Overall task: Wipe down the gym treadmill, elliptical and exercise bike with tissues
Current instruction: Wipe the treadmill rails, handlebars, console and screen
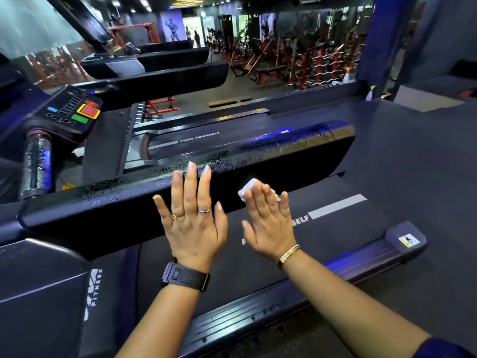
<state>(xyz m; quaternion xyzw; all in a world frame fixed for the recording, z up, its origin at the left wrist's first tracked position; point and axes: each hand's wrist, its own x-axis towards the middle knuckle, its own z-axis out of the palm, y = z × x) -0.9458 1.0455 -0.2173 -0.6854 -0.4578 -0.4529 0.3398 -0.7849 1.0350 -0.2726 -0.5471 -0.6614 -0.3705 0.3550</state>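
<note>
A black treadmill handrail [296, 148] runs across the middle, its top speckled with water droplets. My left hand [192, 215] lies flat against the rail's near side, fingers straight and spread, fingertips reaching the wet top edge. My right hand [268, 218] presses a folded white tissue [249, 188] against the rail's side with straight fingers; most of the tissue is hidden under the fingers. The treadmill belt [322, 228] with white lettering lies below both hands.
The console [69, 112] with red, green and blue buttons stands at the left above a wet grip [36, 164]. A second treadmill [201, 135] sits behind the rail. Two spray bottles [370, 93] stand at the far right. Weight racks [296, 60] fill the background.
</note>
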